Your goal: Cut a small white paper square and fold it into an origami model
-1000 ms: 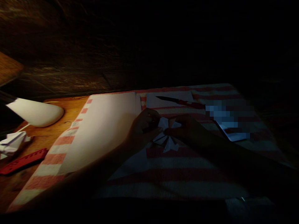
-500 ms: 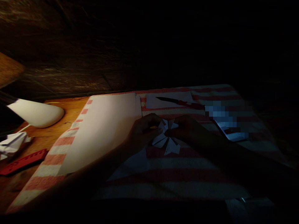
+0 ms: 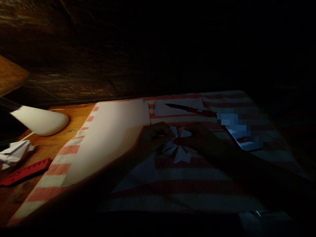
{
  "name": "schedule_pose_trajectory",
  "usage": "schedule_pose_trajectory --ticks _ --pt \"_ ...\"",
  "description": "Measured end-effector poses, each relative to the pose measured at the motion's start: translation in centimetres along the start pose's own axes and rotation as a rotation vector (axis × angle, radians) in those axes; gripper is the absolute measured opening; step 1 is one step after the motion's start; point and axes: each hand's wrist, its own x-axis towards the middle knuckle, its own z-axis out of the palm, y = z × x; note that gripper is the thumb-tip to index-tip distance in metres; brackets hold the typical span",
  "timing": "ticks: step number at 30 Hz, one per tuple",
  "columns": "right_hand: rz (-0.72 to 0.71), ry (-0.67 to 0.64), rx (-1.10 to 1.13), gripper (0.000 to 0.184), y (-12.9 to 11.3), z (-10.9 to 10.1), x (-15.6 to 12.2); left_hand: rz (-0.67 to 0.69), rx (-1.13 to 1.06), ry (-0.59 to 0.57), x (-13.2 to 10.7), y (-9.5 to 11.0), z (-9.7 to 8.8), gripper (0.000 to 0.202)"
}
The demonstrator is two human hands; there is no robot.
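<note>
A folded white paper piece [image 3: 182,155], shaped like a star or flower with several pointed segments, is held over the striped cloth. My left hand [image 3: 154,136] is closed on its left side, thumb and fingers pinching the paper. On its other side my right hand [image 3: 196,136] grips the paper, with the thumb near its centre. Both hands lie in deep shadow, so the exact finger contact is hard to make out. Beyond the hands a knife [image 3: 190,109] with a dark blade and red handle rests partly on a small white sheet [image 3: 163,108].
Large white sheets [image 3: 108,131] cover the left part of the red-and-white striped cloth [image 3: 192,200]. A lit phone [image 3: 243,140] lies at right. On the wooden table [image 3: 74,118] are a white lamp [image 3: 46,121], a crumpled folded paper [image 3: 16,152] and a red object [image 3: 28,170].
My left hand's fingers have shifted slightly over the folded paper's left side, covering more of it. The right hand stays nearly in place, and the view has moved very slightly.
</note>
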Motion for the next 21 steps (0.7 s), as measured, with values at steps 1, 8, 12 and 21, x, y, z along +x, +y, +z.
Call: schedule_pose_trajectory --ticks 1,8,12,21 --pt "-0.017 -0.006 -0.008 0.024 0.1 0.0 0.0 -0.011 -0.005 -0.009 0.0 -0.1 -0.1 0.005" --pt "-0.016 0.04 -0.027 0.025 0.6 0.0 0.0 0.034 0.074 -0.093 0.1 0.2 -0.2 0.008" --pt "-0.042 0.023 -0.087 0.024 0.9 -0.1 0.2 0.026 0.104 -0.059 0.1 0.2 -0.3 0.009" --pt "-0.098 -0.031 -0.112 0.024 1.0 -0.2 0.2 -0.078 0.044 -0.026 0.1 0.5 -0.1 0.006"
